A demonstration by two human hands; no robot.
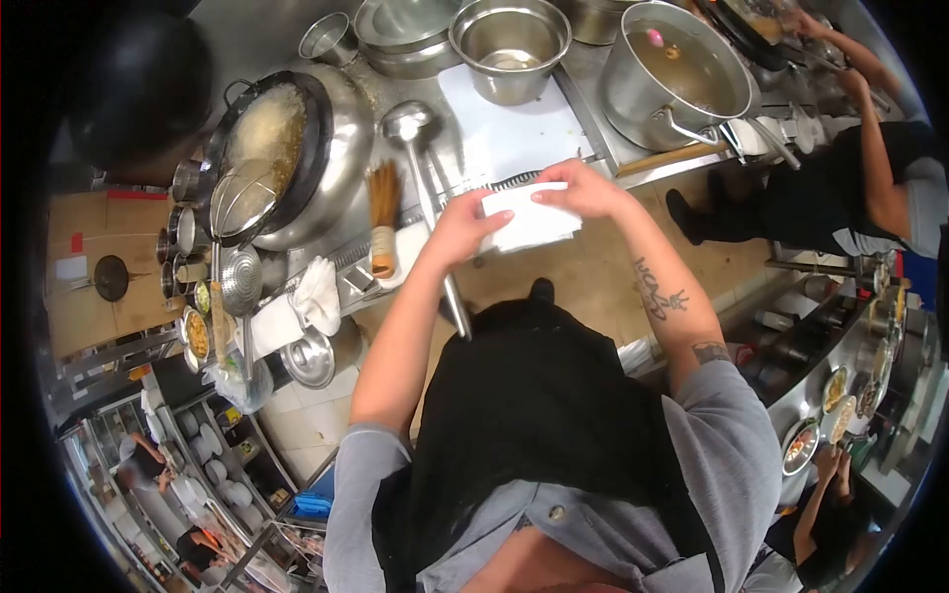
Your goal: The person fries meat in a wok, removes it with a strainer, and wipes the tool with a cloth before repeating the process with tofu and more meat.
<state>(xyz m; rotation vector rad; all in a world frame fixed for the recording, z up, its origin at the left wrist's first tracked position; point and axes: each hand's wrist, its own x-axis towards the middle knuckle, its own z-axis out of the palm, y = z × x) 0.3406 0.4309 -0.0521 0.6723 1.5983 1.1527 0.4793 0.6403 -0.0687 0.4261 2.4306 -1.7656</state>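
Observation:
A folded white cloth (534, 219) is held between my two hands, in front of the counter's edge. My left hand (467, 226) grips its left side, thumb on top. My right hand (576, 193) pinches the upper right part, with its thumb on the cloth. Just left of the hands, a long-handled steel ladle (410, 121) lies across the counter edge. A bamboo brush (384, 217) lies beside the ladle. Beyond the hands, a steel pot (510, 54) stands on a white sheet (519, 133).
On the left, a wok (267, 148) holds bubbling oil and a wire strainer (245, 203). A large pot of liquid (677, 74) stands at the upper right. A co-worker (860, 183) stands at the right; other people show at the lower right and lower left.

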